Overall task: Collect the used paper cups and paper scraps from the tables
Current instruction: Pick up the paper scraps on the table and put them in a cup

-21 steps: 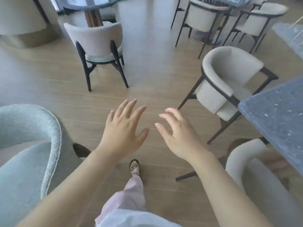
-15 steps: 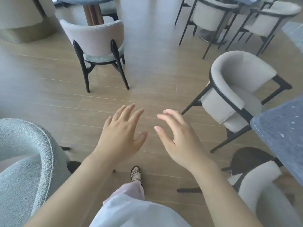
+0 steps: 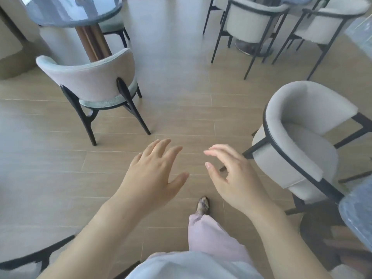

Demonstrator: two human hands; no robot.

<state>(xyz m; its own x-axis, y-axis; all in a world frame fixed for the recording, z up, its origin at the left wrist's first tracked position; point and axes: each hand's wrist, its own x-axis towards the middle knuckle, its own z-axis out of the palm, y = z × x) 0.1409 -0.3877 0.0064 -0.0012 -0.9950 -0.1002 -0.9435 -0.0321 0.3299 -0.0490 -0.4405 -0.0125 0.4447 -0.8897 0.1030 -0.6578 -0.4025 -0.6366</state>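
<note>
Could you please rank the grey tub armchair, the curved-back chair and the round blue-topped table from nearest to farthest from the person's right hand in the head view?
Measured from the right hand:
1. grey tub armchair, just to the hand's right.
2. curved-back chair, ahead on the left.
3. round blue-topped table, beyond that chair, at the far upper left.

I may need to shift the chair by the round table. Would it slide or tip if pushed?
The chair would probably slide: the floor looks smooth. Its splayed legs suggest little tipping. Likely light, given the slim frame.
</note>
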